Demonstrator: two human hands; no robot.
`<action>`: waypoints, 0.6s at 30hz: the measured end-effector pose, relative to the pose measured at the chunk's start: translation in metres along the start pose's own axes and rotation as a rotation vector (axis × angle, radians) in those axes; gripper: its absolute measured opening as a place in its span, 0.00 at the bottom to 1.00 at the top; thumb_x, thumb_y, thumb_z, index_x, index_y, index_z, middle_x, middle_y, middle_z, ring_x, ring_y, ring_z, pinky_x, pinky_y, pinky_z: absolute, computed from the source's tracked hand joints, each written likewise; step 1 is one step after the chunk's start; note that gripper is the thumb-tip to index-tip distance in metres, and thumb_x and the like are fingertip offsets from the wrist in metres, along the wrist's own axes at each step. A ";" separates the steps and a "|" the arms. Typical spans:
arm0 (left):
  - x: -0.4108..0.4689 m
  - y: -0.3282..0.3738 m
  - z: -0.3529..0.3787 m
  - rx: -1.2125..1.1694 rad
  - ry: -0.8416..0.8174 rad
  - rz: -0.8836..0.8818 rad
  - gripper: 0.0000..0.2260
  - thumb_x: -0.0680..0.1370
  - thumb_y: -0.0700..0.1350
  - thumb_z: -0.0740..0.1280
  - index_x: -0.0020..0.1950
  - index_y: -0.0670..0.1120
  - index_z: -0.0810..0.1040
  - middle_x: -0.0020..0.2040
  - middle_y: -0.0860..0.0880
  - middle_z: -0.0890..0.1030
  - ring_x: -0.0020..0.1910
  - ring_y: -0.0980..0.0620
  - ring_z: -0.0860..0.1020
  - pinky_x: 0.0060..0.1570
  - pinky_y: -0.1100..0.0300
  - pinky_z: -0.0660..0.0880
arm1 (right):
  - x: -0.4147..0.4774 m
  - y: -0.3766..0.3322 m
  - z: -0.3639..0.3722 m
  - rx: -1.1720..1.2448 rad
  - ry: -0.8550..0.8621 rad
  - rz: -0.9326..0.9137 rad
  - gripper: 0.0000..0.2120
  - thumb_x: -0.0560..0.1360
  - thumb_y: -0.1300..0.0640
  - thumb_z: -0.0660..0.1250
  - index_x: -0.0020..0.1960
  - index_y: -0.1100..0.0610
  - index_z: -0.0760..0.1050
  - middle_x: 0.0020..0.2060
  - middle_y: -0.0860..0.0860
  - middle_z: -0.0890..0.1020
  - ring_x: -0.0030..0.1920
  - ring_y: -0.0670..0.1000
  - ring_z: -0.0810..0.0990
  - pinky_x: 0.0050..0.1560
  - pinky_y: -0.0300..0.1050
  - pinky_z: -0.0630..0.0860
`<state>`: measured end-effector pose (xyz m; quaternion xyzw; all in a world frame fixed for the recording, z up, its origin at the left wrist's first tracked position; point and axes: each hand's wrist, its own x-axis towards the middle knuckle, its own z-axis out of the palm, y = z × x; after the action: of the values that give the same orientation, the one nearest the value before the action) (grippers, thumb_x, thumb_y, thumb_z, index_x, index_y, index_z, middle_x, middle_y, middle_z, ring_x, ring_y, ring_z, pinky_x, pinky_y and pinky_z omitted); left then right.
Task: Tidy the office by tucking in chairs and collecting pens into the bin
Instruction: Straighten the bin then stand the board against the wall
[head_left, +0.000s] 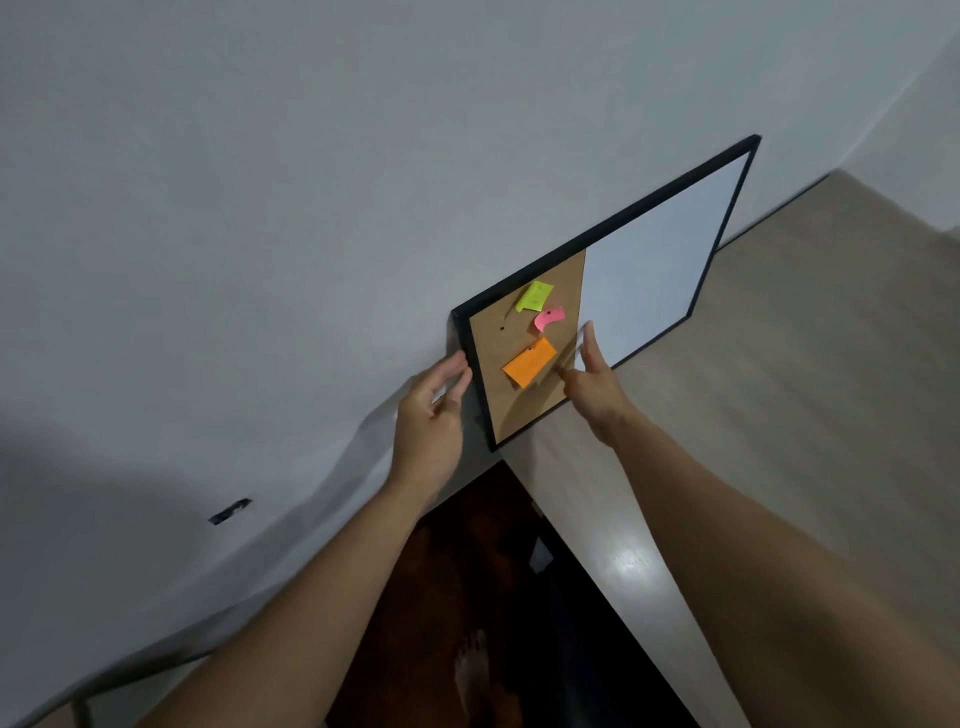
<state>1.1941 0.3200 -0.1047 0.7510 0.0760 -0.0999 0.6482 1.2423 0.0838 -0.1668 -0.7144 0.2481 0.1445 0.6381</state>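
Observation:
A black-framed board (613, 228), half cork and half whiteboard, leans against the grey wall on a pale wooden desk (779, 415). Green (534, 295), pink (548, 318) and orange (529, 362) sticky notes are pinned on the cork half. My left hand (431, 421) is at the board's left frame edge, fingers curled beside it; contact is unclear. My right hand (592, 379) is spread in front of the cork, its fingers by the orange note and holding nothing. No pens, bin or chairs are in view.
The desk's left edge drops to a dark wooden floor (467, 571), where a bare foot (475, 670) shows. A small dark mark (229, 511) is on the wall at lower left. The wall corner lies at far right.

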 end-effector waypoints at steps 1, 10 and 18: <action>0.002 0.001 0.004 -0.001 -0.006 -0.001 0.20 0.87 0.37 0.62 0.77 0.52 0.76 0.74 0.59 0.78 0.66 0.73 0.76 0.60 0.78 0.73 | 0.003 0.001 0.000 0.019 -0.002 0.002 0.46 0.79 0.39 0.71 0.81 0.30 0.39 0.84 0.48 0.56 0.82 0.58 0.60 0.78 0.62 0.66; 0.016 0.013 0.022 0.034 -0.004 0.001 0.18 0.87 0.39 0.64 0.77 0.50 0.77 0.71 0.59 0.78 0.58 0.82 0.75 0.51 0.82 0.71 | 0.024 -0.004 -0.009 0.112 -0.019 -0.012 0.49 0.80 0.44 0.72 0.82 0.33 0.36 0.84 0.46 0.56 0.81 0.57 0.61 0.78 0.64 0.66; 0.013 0.012 0.021 0.078 0.003 0.028 0.19 0.87 0.40 0.64 0.77 0.52 0.76 0.73 0.59 0.78 0.61 0.80 0.74 0.52 0.82 0.71 | 0.025 -0.004 -0.014 0.122 -0.063 -0.018 0.52 0.78 0.44 0.74 0.82 0.35 0.35 0.84 0.49 0.55 0.81 0.59 0.62 0.76 0.64 0.68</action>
<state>1.2087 0.2978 -0.0997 0.7769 0.0625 -0.0926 0.6196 1.2639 0.0656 -0.1746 -0.6714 0.2299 0.1459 0.6892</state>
